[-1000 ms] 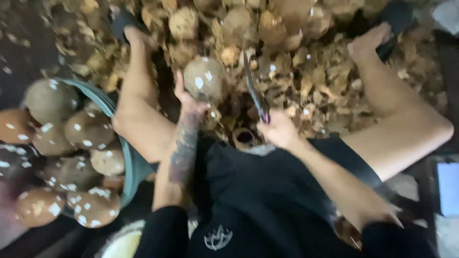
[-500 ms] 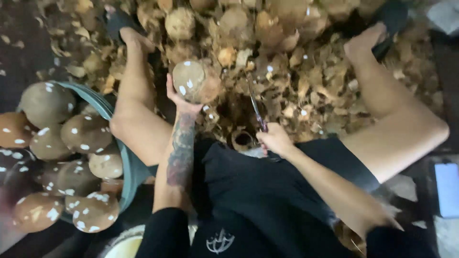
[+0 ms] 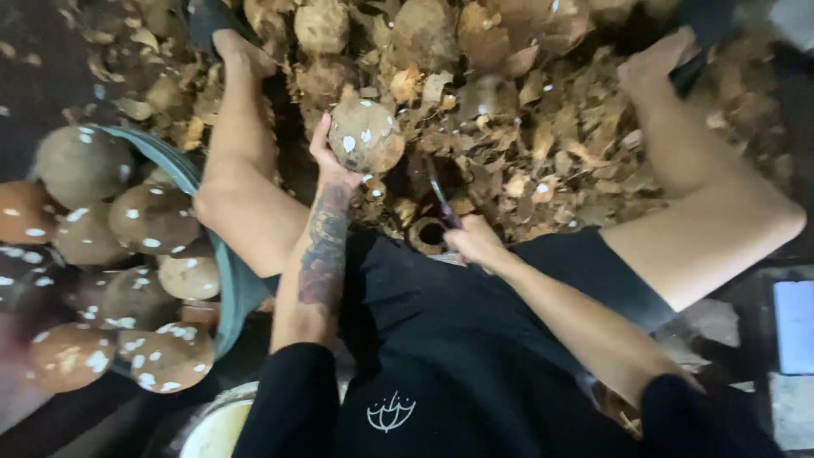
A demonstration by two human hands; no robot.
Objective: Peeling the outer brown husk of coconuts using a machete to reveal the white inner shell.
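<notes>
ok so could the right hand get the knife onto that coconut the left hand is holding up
Probably yes. The left hand holds the coconut up over the husk pile, and the right hand with its knife sits just below and beside it, with nothing between them.

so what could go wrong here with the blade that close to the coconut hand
1. The right hand holds a dark blade pointed toward the left hand, which cups the coconut; a slip might cut the fingers.
2. Both bare legs flank the work, within the blade's likely path.
3. Loose husk scraps underfoot could shift.
</notes>
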